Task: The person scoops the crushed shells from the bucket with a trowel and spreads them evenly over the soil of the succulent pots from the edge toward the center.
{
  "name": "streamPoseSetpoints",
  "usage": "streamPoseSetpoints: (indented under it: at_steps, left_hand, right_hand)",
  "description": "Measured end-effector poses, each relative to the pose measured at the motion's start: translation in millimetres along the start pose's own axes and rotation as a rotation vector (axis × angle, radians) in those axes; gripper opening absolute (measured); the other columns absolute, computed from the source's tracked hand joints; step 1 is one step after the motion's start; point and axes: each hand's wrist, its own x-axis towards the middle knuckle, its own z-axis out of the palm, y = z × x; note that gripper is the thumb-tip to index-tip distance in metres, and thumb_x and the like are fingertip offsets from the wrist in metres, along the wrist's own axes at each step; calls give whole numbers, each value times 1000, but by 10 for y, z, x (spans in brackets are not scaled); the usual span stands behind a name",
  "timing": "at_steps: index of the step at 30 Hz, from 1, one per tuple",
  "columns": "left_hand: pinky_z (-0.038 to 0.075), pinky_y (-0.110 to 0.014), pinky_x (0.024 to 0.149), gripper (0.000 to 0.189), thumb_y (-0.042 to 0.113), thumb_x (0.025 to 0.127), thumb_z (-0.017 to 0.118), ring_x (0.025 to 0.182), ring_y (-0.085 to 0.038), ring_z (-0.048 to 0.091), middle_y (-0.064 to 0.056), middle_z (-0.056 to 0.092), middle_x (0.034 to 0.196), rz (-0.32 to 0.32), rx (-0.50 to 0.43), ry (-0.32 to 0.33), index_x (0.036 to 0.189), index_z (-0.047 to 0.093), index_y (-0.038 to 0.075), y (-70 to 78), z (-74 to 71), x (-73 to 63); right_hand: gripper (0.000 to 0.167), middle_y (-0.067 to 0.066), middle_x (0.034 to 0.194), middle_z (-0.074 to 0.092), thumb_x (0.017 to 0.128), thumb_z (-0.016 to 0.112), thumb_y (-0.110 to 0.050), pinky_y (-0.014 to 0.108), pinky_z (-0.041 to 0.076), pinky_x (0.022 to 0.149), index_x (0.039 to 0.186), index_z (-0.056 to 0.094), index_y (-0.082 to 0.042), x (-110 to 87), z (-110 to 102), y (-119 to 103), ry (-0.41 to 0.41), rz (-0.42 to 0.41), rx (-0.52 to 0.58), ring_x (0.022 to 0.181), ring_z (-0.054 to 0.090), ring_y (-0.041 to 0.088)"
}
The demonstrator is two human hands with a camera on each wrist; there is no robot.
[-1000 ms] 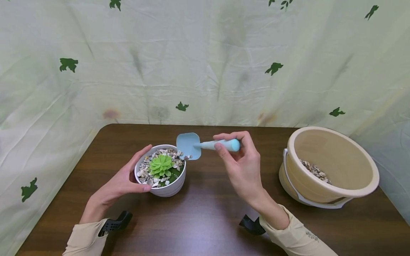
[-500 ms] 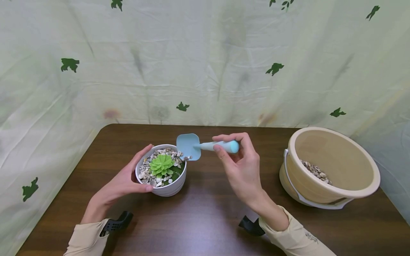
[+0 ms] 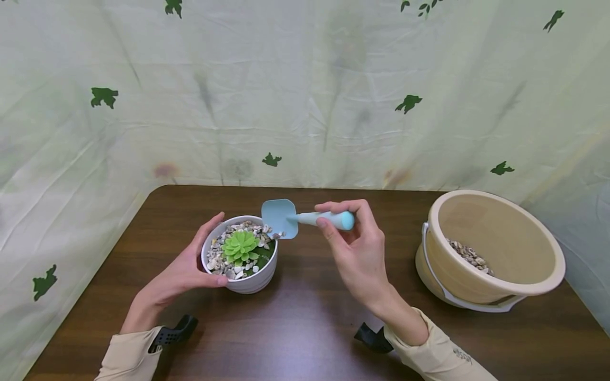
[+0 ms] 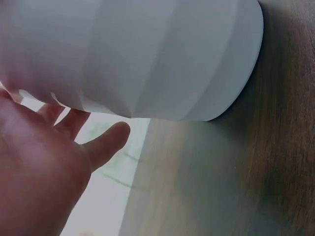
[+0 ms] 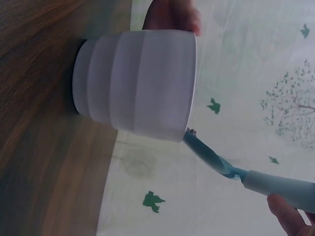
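A white ribbed flowerpot stands upright on the table, filled with small stones around a bright green succulent. My left hand holds it from the left, thumb at the front rim and fingers round the far side. The right hand grips the handle of a light-blue trowel. Its blade is tilted over the pot's right rim, with a few stones at its lower edge. In the right wrist view the trowel's tip meets the rim of the pot. A dark green patch shows on the pot's right side.
On the right stands a beige bucket with a white handle hanging down its side. A heap of similar stones lies inside it. A leaf-patterned cloth hangs behind the brown wooden table.
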Motion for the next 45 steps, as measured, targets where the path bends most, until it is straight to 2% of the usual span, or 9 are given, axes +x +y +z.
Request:
streamPoseSetpoints:
  at_steps: [5,10,15,21,29,35,39,41,45]
  left_hand:
    - [39,-23,93,108,4,71,82,129,-30,32,-8,26,151,12,81,12,156,21,32,-10,-3,4]
    - [43,-25,91,103,3,75,79,127,-31,35,-11,22,152,5,7,-26,157,21,25,-3,-3,-8]
    - [46,-27,89,101,2,77,77,125,-29,39,-12,21,152,1,-43,-40,157,20,24,-1,-1,-6]
    - [45,-26,90,101,2,76,77,126,-32,37,-9,22,151,-15,-27,-27,157,21,27,3,0,-2]
    - [44,-27,90,101,5,77,78,128,-36,34,-10,21,152,-32,-8,-19,157,20,26,3,-2,2]
    - [44,-26,90,100,7,76,78,127,-36,34,-11,23,152,-18,20,-13,157,21,25,3,-7,9]
    - [43,-25,90,101,6,76,79,126,-35,35,-11,24,152,-7,36,-11,157,20,22,6,-8,3]
    - [43,-25,90,102,5,76,79,126,-35,35,-11,23,152,-6,39,-11,157,20,21,0,-8,0]
    - [44,-26,90,102,5,76,79,126,-35,35,-10,22,152,-23,31,-9,157,20,27,-7,-12,-16]
  right_hand:
    - [26,11,111,68,87,67,9,26,52,75,105,50,5,-13,12,4,-4,-3,4,94,65,29]
    - [26,11,112,68,87,68,9,27,53,75,105,50,4,-27,25,-5,-11,-5,-1,96,65,30]
    - [25,15,112,68,87,67,10,27,52,75,104,50,4,-35,27,-22,-22,-8,-10,97,65,30]
    - [23,15,112,67,88,65,12,25,51,75,103,49,4,-44,37,-29,-32,-16,-23,98,65,30]
    - [24,16,113,65,87,63,16,36,51,87,102,48,6,-52,55,29,-39,-40,18,107,62,31]
    - [19,17,115,64,90,61,12,39,48,93,102,47,7,-52,49,97,-19,-63,48,112,61,34]
    - [18,18,115,63,93,60,6,37,49,91,104,46,7,-27,-5,158,36,-17,95,108,61,35]
    - [19,20,115,63,94,60,3,37,50,90,107,46,6,1,-52,172,74,38,143,106,62,36]
    - [20,24,114,63,96,60,0,45,51,88,111,49,6,67,-173,174,155,161,287,105,63,36]
